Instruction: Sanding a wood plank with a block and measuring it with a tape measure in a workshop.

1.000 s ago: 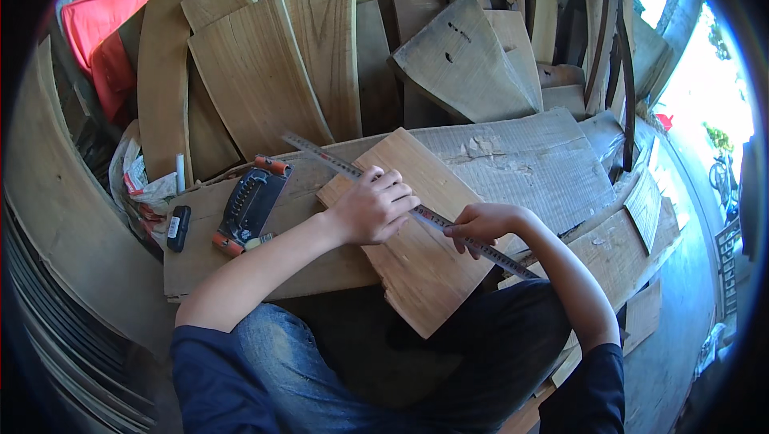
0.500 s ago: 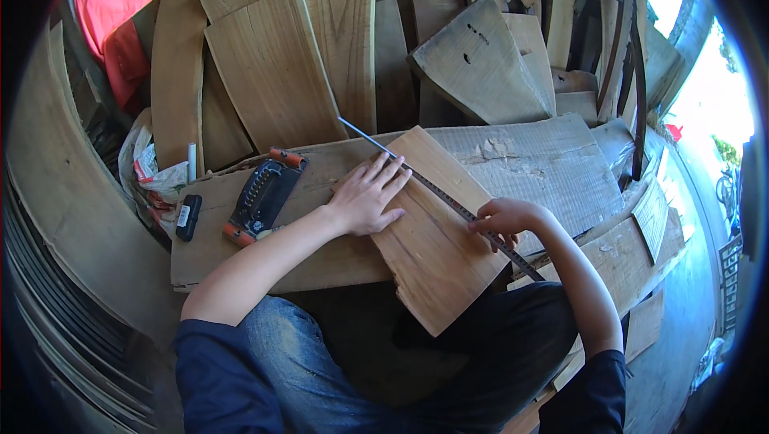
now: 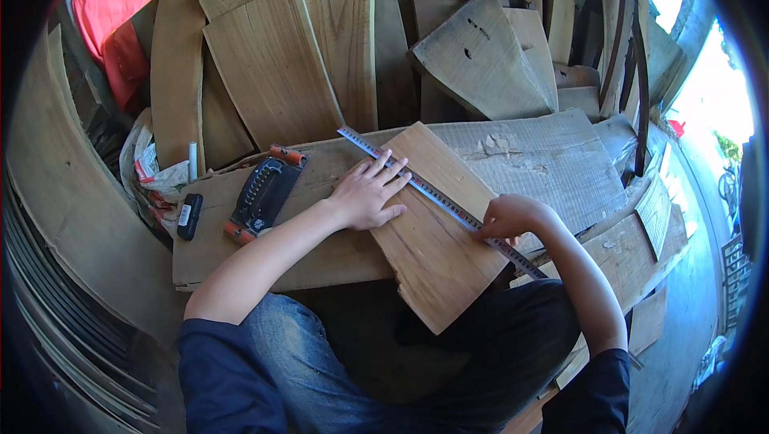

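Note:
A light brown wooden board (image 3: 432, 266) with one rough, chipped end lies aslant over the edge of a thick plank, its near end above my lap. Across it runs a long metal ruler (image 3: 445, 203), its scale facing up and both ends reaching past the board. My left hand (image 3: 367, 195) rests flat on the board with fingers spread, the fingertips on the ruler. Toward the ruler's right end, my right hand (image 3: 517, 219) pinches it at the board's edge; its fingertips are partly hidden.
The plank (image 3: 529, 153) serves as a bench. On its left lie a black sanding block (image 3: 268, 193) with orange ends and a small black case (image 3: 188, 218). Upright wooden slabs (image 3: 272, 65) stand behind. A plastic bag (image 3: 152, 165) sits at far left, stacked boards (image 3: 625, 262) at right.
The ruler has turned over from its edge to lie flatter, so its scale now shows. My right fingers have curled in closer; my left hand has stayed in place.

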`<state>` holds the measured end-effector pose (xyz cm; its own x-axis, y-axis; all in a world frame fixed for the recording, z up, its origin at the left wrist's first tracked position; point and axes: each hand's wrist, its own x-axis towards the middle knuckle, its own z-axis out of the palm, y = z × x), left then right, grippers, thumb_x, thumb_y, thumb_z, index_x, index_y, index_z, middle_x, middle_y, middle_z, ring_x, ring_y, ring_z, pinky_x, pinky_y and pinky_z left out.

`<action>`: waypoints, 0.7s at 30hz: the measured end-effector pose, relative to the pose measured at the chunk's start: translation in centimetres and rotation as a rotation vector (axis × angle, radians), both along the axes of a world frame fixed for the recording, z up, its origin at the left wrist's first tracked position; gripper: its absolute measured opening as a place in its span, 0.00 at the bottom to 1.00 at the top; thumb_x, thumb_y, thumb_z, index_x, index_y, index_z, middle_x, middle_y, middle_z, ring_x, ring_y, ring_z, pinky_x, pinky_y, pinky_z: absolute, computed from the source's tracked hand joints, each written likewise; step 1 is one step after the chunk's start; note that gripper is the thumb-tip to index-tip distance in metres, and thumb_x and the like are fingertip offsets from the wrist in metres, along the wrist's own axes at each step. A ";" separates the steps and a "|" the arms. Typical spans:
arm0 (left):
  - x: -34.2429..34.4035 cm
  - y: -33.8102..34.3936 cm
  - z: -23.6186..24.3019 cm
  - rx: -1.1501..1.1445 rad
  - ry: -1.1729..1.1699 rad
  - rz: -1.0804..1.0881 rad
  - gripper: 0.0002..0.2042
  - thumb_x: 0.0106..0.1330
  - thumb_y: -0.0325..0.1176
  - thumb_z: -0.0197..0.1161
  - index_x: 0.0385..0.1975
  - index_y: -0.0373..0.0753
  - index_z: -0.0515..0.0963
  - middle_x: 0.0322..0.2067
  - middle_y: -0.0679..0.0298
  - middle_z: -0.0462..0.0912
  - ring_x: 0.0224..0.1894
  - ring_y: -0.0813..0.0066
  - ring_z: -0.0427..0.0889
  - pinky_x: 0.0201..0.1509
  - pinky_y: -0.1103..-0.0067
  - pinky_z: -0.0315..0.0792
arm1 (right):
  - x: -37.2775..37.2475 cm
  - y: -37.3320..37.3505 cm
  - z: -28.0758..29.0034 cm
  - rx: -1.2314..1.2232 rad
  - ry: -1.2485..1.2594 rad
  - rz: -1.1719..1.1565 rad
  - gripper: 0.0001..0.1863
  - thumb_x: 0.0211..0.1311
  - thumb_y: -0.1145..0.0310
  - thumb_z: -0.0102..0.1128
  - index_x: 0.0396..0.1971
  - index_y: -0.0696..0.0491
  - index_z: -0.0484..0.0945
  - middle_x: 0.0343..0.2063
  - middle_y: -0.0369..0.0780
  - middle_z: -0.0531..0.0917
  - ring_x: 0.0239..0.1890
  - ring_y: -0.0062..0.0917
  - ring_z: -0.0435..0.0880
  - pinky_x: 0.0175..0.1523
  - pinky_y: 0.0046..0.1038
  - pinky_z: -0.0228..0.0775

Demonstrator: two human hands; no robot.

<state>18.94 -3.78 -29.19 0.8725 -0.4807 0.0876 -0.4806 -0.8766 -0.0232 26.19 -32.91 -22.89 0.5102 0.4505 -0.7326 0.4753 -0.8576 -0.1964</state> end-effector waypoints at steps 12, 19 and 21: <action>0.1 0.0 0.0 0.000 0.025 0.026 0.34 0.69 0.60 0.44 0.66 0.40 0.62 0.70 0.53 0.51 0.73 0.49 0.44 0.73 0.60 0.44 | -0.6 0.8 -1.4 0.496 -0.330 0.107 0.20 0.57 0.51 0.61 0.42 0.50 0.79 0.27 0.42 0.86 0.33 0.35 0.85 0.42 0.35 0.75; 0.4 0.1 0.0 -0.017 0.037 0.026 0.34 0.68 0.60 0.44 0.65 0.40 0.63 0.69 0.52 0.53 0.73 0.49 0.46 0.73 0.60 0.45 | -0.9 1.4 -1.7 0.451 -0.366 0.101 0.22 0.53 0.51 0.64 0.42 0.50 0.75 0.29 0.42 0.85 0.35 0.38 0.83 0.42 0.38 0.73; 0.4 0.2 0.1 -0.025 0.051 0.024 0.34 0.68 0.60 0.45 0.65 0.40 0.63 0.69 0.52 0.54 0.73 0.50 0.46 0.73 0.60 0.45 | -0.8 1.4 -1.8 0.442 -0.371 0.103 0.23 0.52 0.50 0.64 0.42 0.50 0.75 0.29 0.42 0.85 0.36 0.38 0.83 0.43 0.38 0.73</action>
<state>19.37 -3.58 -29.13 0.8875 -0.4575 0.0544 -0.4592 -0.8881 0.0225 25.37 -31.49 -24.70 0.6343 0.7333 -0.2446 0.6570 -0.6782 -0.3292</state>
